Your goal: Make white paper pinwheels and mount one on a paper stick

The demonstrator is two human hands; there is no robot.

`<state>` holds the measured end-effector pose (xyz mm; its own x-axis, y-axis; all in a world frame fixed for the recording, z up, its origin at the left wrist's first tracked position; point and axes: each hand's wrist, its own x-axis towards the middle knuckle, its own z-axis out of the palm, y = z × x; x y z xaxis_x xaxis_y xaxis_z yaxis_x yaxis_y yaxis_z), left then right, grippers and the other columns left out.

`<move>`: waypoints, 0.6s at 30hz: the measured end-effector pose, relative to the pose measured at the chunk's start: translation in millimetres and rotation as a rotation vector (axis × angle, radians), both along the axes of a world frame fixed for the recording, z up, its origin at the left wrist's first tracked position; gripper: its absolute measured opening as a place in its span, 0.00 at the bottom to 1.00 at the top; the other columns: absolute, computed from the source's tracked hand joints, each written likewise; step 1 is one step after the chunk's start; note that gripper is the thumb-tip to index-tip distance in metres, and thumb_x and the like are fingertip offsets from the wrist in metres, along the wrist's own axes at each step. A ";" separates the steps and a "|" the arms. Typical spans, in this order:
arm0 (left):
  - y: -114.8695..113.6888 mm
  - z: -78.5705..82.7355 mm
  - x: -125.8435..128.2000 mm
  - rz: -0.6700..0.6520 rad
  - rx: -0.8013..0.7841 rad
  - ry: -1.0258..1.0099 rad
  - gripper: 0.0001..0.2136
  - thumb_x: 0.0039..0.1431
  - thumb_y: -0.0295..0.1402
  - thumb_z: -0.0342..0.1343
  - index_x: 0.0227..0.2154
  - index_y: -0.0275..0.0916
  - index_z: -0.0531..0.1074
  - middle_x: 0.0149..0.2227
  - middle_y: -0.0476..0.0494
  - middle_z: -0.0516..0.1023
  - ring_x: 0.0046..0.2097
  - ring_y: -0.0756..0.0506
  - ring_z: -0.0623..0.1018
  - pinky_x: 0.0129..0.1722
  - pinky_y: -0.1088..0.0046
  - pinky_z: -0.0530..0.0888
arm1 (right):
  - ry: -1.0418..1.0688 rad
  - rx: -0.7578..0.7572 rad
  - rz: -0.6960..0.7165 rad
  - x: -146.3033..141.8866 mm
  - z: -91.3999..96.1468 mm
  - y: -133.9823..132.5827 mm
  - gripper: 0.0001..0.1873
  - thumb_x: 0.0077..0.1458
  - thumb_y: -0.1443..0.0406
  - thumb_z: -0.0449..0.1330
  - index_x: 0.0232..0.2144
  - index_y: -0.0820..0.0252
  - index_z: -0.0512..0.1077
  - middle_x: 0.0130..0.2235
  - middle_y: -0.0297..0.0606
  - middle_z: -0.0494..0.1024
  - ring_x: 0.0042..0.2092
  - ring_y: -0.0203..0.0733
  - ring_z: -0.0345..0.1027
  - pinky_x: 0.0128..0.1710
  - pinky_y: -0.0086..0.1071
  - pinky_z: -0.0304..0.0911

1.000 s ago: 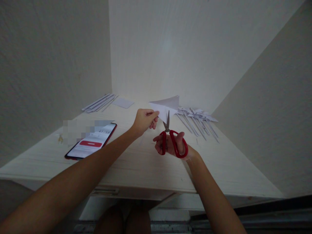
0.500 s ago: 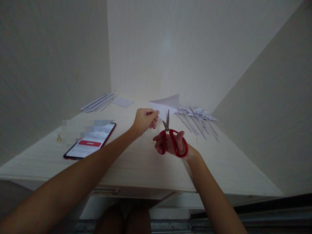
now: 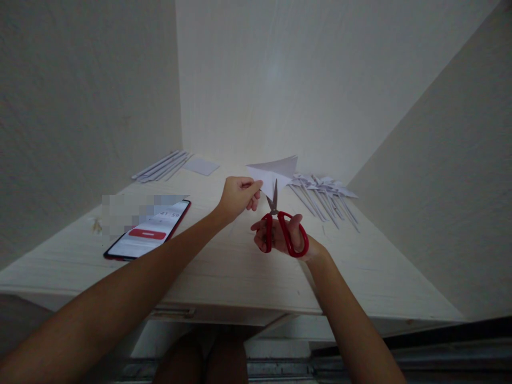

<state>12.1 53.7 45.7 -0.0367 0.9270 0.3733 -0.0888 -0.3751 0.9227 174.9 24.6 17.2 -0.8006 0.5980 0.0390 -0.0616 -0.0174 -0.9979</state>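
Observation:
Between thumb and fingers, my left hand (image 3: 240, 197) pinches the left side of a folded piece of white paper (image 3: 282, 168), held up above the table. My right hand (image 3: 282, 237) has its thumb and fingers through the red handles of a pair of scissors (image 3: 274, 208). The scissor blades are parted and point away from me, at the paper's lower corner. One blade lies in front of the paper; whether the other is behind it I cannot tell.
Paper pinwheels on sticks (image 3: 324, 192) lie in a pile at the right back. Several rolled paper sticks (image 3: 162, 166) and a flat white paper square (image 3: 202, 165) lie at the left back. A phone (image 3: 150, 234) rests beside my left forearm on the white table (image 3: 240, 282). Walls enclose the back and sides.
The folded paper has shifted very slightly to the right with my left hand. The scissors and my right hand look almost unmoved, blades still parted.

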 end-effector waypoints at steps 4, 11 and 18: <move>-0.2 0.7 0.0 -0.007 -0.004 -0.006 0.16 0.53 0.28 0.51 0.11 0.35 0.62 0.08 0.54 0.62 0.10 0.57 0.62 0.10 0.81 0.55 | -0.024 0.012 -0.034 0.4 -0.4 -0.2 0.45 0.39 0.32 0.39 0.39 0.64 0.65 0.29 0.40 0.63 0.30 0.40 0.59 0.31 0.38 0.58; -0.6 0.7 -0.3 -0.005 0.005 -0.009 0.16 0.53 0.27 0.51 0.11 0.35 0.62 0.08 0.53 0.62 0.10 0.57 0.61 0.10 0.81 0.54 | -0.071 0.028 -0.069 -0.9 2.0 -1.1 0.48 0.36 0.31 0.38 0.40 0.64 0.66 0.32 0.43 0.65 0.29 0.40 0.59 0.31 0.42 0.61; -0.9 2.3 0.2 -0.011 -0.008 -0.027 0.16 0.53 0.26 0.52 0.11 0.34 0.62 0.08 0.53 0.63 0.10 0.57 0.62 0.10 0.81 0.54 | -0.005 0.012 -0.048 -3.8 3.2 -3.1 0.44 0.39 0.33 0.39 0.39 0.63 0.66 0.31 0.42 0.65 0.28 0.39 0.58 0.28 0.39 0.61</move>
<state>12.3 52.8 48.0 -0.0361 0.9303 0.3651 -0.1181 -0.3667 0.9228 171.1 21.5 20.4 -0.7715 0.6348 0.0430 -0.0574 -0.0022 -0.9983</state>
